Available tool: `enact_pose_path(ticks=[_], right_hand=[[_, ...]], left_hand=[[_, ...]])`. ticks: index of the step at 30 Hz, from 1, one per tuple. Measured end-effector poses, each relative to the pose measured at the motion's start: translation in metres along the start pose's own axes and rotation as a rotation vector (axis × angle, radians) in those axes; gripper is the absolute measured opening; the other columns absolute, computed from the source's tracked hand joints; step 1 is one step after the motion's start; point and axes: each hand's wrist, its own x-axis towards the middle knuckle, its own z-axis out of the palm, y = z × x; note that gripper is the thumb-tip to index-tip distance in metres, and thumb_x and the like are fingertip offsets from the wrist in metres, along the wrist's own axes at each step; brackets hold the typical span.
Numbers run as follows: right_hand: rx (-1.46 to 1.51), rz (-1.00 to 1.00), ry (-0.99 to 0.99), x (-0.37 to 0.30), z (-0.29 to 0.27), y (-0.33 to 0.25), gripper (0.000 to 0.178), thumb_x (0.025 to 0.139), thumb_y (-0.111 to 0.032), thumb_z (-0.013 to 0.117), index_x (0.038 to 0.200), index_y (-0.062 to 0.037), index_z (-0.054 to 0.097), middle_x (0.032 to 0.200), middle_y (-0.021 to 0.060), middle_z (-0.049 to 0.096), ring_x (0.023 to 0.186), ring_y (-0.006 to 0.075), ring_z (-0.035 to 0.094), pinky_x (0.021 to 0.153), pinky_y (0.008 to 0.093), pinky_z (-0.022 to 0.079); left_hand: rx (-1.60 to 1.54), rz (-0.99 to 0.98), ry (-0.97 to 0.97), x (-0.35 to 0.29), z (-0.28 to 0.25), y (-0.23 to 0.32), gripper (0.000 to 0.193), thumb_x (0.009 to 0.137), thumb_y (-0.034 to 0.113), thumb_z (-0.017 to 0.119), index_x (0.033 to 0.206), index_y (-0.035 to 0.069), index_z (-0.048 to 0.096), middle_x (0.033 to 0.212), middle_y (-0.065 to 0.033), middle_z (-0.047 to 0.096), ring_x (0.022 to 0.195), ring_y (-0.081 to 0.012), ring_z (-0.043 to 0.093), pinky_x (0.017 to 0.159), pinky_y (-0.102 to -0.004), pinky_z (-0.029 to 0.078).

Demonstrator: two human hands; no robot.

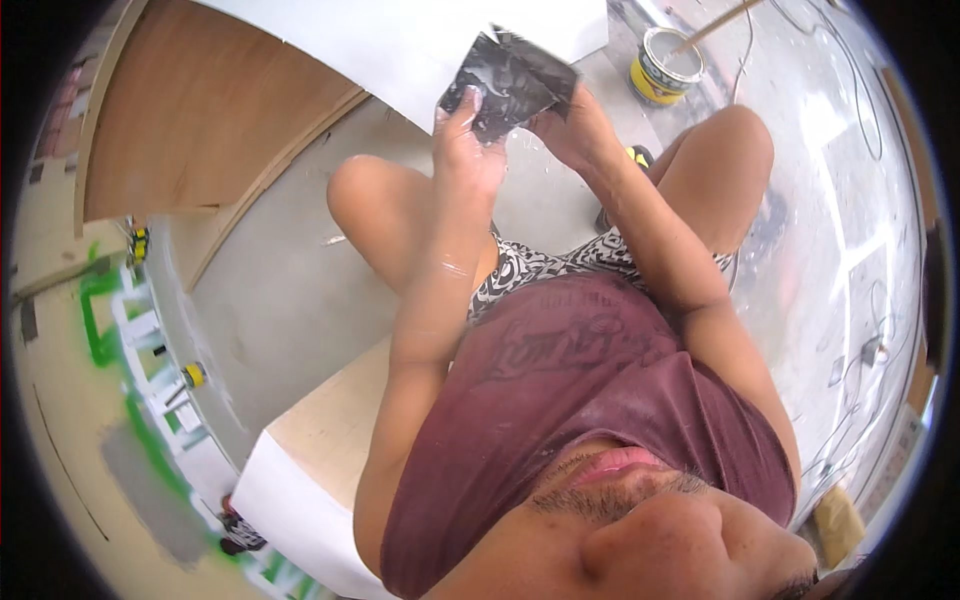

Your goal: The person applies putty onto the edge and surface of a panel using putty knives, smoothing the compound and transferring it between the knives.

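Observation:
A dark, flexible sheet (pixel 508 80), smeared with white and bent at its top edge, is held up between my two hands; I cannot tell what material it is. My left hand (pixel 466 145) grips its lower left side, with the thumb lying across the smeared face. At the right edge my right hand (pixel 577 128) has hold of it, and most of those fingers are hidden behind or below the sheet. White residue marks the left hand. Just beyond the sheet lies a large white panel (pixel 390 50).
A tub (pixel 667 70) with a yellow and dark label and a stick (pixel 715 27) in it stands at the far right. Brown wooden panels (pixel 200 110) lean at the left. Cables (pixel 855 90) run along the right floor. A white-faced board (pixel 310 480) lies behind me at left.

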Motion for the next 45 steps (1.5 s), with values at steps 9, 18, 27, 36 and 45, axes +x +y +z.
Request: enact_pose_path(ticks=[9,18,27,36,45], right_hand=[[-0.06,-0.107,-0.193,-0.007,-0.003,-0.011,0.059,0.101,-0.051,0.035,0.133,-0.0029,0.047,0.129,0.0152,0.056,0.114,0.0281,0.056,0.093,0.047,0.049],[-1.039,-0.036,-0.05,-0.006,-0.017,-0.036,0.029,0.098,-0.021,0.055,0.115,0.003,0.056,0.099,0.0118,0.069,0.084,0.0221,0.071,0.068,0.0297,0.058],[-1.342,0.356,-0.16,-0.011,-0.036,-0.044,0.043,0.098,-0.04,0.054,0.115,-0.0005,0.058,0.099,0.0087,0.069,0.08,0.0162,0.068,0.066,0.0282,0.055],[-1.134,-0.315,0.256,-0.002,-0.047,-0.056,0.04,0.088,-0.033,0.069,0.106,0.0021,0.065,0.078,0.0065,0.069,0.063,0.0123,0.063,0.056,0.0276,0.05],[-1.42,0.03,0.123,-0.008,-0.027,-0.028,0.044,0.081,-0.04,0.074,0.088,0.0038,0.069,0.062,0.0103,0.064,0.054,0.0155,0.059,0.053,0.034,0.049]], left_hand=[[0.0,0.118,0.126,0.007,0.005,-0.004,0.031,0.092,0.004,0.055,0.12,0.008,0.044,0.112,-0.0117,0.058,0.102,-0.0252,0.062,0.083,-0.0446,0.056],[0.153,0.259,-0.01,0.021,-0.002,-0.012,0.024,0.092,0.0,0.058,0.114,-0.001,0.049,0.104,-0.0103,0.06,0.09,-0.0159,0.06,0.08,-0.0316,0.053],[0.469,0.176,-0.187,0.032,-0.012,-0.007,0.023,0.09,0.0,0.06,0.11,0.0,0.051,0.102,-0.012,0.062,0.087,-0.0177,0.064,0.076,-0.0325,0.057],[0.284,0.128,0.039,0.033,-0.016,0.002,0.024,0.1,0.017,0.047,0.122,0.007,0.046,0.117,-0.0106,0.057,0.103,-0.0251,0.061,0.079,-0.0459,0.056],[0.639,0.188,-0.074,0.016,-0.025,-0.017,0.025,0.093,0.004,0.058,0.117,0.0,0.055,0.108,-0.0077,0.063,0.092,-0.0137,0.06,0.076,-0.0293,0.051]])
